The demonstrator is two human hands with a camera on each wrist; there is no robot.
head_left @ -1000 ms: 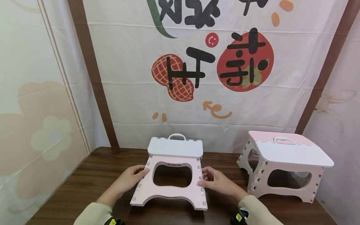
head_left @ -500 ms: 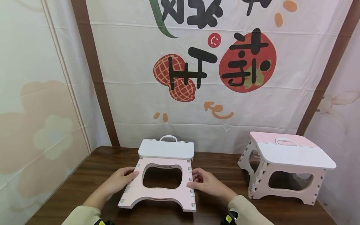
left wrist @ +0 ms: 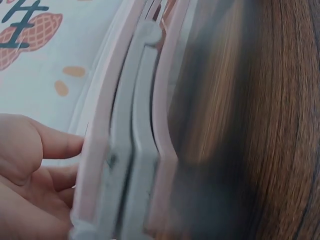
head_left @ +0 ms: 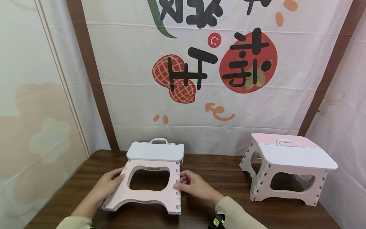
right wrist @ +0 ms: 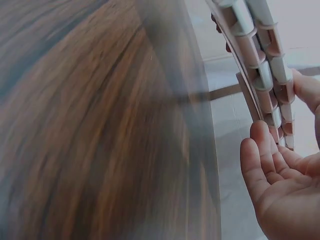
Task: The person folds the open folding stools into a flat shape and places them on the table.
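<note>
Pink stool [head_left: 148,195]: lower centre-left of the frame, collapsed flat, apparently fully; legs not spread. Left hand [head_left: 107,184] and right hand [head_left: 194,185] grip opposite sides, thumbs uppermost. Second stool [head_left: 297,156], right of frame, stands unfolded, untouched.

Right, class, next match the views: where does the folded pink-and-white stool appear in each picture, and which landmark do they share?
Head: the folded stool is left of centre, in the lower half.
Left wrist: it slants from top to bottom, just left of the middle, seen edge-on.
Right wrist: its hinged edge is at upper right.
Shared landmark: the brown wooden table, visible in all three.
</note>
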